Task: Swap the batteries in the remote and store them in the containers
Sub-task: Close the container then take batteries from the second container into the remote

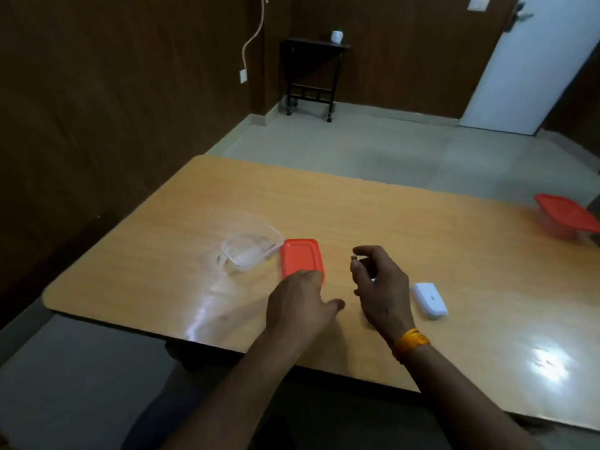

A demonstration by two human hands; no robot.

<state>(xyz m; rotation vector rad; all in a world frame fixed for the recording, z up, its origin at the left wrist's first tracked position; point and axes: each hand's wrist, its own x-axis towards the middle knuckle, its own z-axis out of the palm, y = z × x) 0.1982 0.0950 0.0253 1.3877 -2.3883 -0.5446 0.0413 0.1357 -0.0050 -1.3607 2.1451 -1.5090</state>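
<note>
Just above the table (422, 222), battery (354, 257) between right fingers (365, 251).

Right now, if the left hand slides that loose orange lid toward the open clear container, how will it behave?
The orange lid lies flat on the glossy table, so it will probably skate easily. It looks thin, likely light and a bit flexible. It sits beside the clear container, which appears empty and may get shoved along.

One head-worn camera looks forward and down, close over the wooden table (406, 222), wall and door beyond.
</note>
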